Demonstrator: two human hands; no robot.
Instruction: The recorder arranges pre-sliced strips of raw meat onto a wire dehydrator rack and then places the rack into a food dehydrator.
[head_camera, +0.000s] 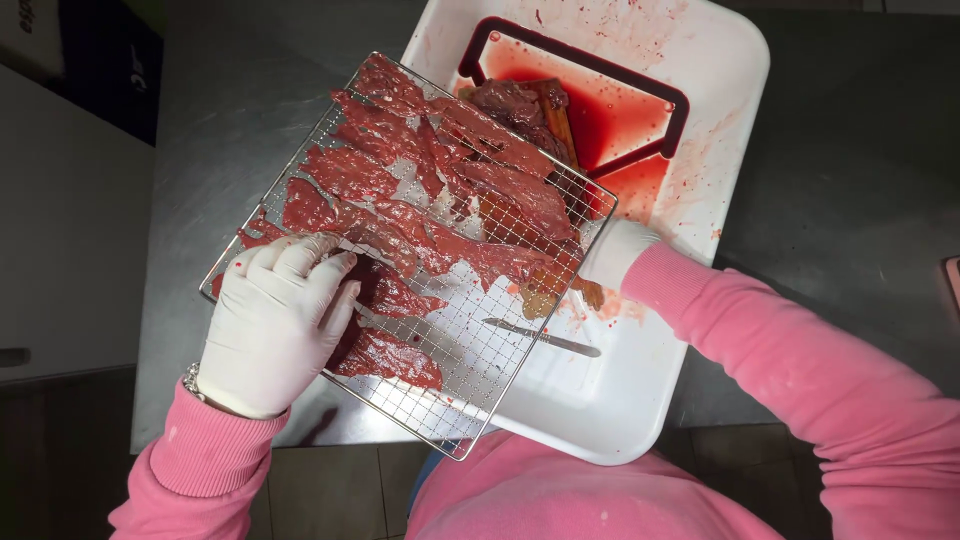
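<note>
Head view: a square wire rack (470, 330) is held tilted above a steel table (220, 120), its far corner toward 12 o'clock and its near corner toward 6 o'clock. Thin strips of raw red meat (440, 180) are spread across the mesh, mostly over its upper half. The left hand (272, 325), in a white glove, is laid flat with fingers spread wide on the rack's 9 o'clock corner, pressing on a dark strip. The right hand (612, 250), also gloved, is seen at the rack's 3 o'clock edge; its fingers are hidden behind the mesh and meat, so its grip cannot be made out. Beneath the rack, a white tray (720, 90) smeared with red juice is partly covered; a dark-rimmed cutting board (640, 110) and a lump of meat (505, 100) lie in it. A slim knife (545, 337) is seen through the mesh, resting on the tray. Pink sleeves (800, 360) are cut off at the frame's lower edge.
</note>
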